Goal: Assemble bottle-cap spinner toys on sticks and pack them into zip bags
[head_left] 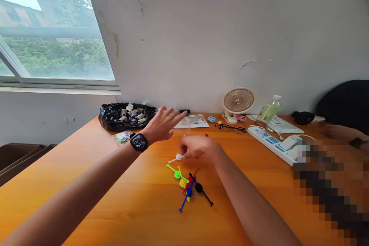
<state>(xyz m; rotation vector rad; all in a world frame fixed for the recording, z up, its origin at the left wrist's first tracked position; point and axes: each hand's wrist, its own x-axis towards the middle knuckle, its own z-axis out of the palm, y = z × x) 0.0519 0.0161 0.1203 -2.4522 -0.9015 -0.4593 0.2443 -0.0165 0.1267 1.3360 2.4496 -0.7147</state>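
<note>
My left hand (164, 123) is raised above the orange table (86, 184) with fingers spread and holds nothing; a black smartwatch (138, 142) is on its wrist. My right hand (196, 148) is closed around a small white plastic stick piece (176, 158) just above the table. In front of it lies a small pile of coloured stick pieces: green (176, 172), yellow (182, 181), red (190, 180), blue (186, 196) and black (200, 189).
At the back stand a black bag of small spools (127, 116), a paper sheet (193, 121), glasses (230, 127), a small fan (238, 102), a bottle (268, 110) and a white power strip (273, 144). Another person's arm (343, 132) rests at the right.
</note>
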